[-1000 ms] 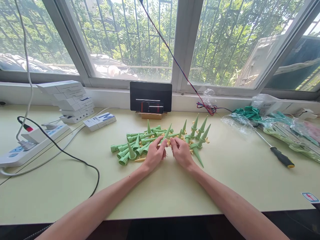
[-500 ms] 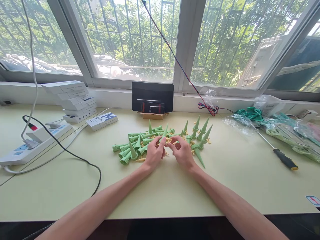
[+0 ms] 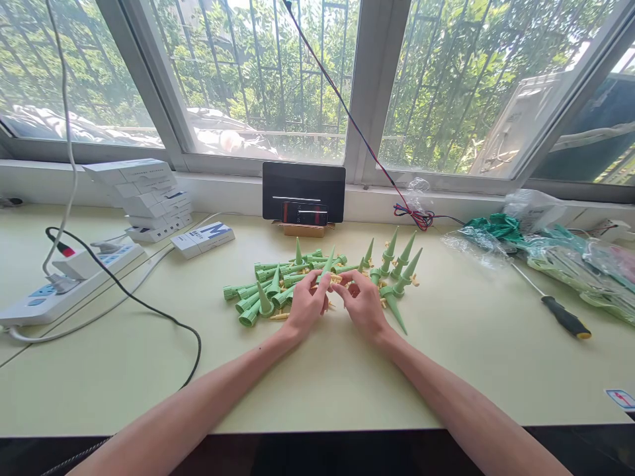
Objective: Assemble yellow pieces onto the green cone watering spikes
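Note:
My left hand (image 3: 306, 303) is closed around a green plastic plant-watering spike (image 3: 328, 260), its point upward and away from me. My right hand (image 3: 364, 304), thumb and forefinger together, pinches a small yellow valve piece (image 3: 336, 279) against the spike's side. How far the piece sits in the spike is hidden by my fingers. Left of my hands lies a pile of loose green spikes (image 3: 255, 305), some standing on their wide ends, with yellow pieces (image 3: 279, 317) among them. Beyond my right hand, several spikes with yellow pieces fitted (image 3: 404, 272) stand or lie together.
A tablet (image 3: 303, 184) and a phone (image 3: 310, 213) lean at the window sill. White boxes (image 3: 159, 198), a power strip (image 3: 74, 284) and a black cable (image 3: 163, 320) occupy the left. On the right lie a screwdriver (image 3: 565, 317) and plastic bags (image 3: 560, 258).

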A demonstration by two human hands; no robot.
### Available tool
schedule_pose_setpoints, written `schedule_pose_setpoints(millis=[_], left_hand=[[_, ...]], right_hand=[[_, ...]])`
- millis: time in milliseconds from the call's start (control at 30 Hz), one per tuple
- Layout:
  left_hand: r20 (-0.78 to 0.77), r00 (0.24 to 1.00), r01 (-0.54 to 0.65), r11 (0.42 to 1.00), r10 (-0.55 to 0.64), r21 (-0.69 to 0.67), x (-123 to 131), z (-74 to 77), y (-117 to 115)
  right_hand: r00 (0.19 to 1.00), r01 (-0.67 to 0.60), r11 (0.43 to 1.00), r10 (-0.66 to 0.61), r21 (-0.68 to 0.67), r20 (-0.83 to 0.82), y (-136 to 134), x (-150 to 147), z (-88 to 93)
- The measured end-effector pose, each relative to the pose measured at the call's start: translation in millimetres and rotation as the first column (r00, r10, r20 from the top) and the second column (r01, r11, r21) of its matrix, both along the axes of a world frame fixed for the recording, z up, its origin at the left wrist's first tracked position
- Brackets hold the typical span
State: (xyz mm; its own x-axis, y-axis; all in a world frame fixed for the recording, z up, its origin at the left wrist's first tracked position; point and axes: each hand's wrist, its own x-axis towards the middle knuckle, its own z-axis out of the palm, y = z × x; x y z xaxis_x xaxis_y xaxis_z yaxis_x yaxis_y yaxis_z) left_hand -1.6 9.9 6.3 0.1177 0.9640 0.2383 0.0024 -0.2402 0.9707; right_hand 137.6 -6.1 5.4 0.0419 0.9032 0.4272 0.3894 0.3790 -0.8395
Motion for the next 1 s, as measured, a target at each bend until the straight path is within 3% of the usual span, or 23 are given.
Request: schedule_pose_setpoints(millis=[1000], left_hand=[[-0.017, 0.999, 0.052, 0.999, -0.052, -0.01, -0.4, -0.5, -0.1]], right_hand=[[0.999, -0.003, 1.0, 0.002, -0.022, -0.045, 0.1, 1.1, -0.6]])
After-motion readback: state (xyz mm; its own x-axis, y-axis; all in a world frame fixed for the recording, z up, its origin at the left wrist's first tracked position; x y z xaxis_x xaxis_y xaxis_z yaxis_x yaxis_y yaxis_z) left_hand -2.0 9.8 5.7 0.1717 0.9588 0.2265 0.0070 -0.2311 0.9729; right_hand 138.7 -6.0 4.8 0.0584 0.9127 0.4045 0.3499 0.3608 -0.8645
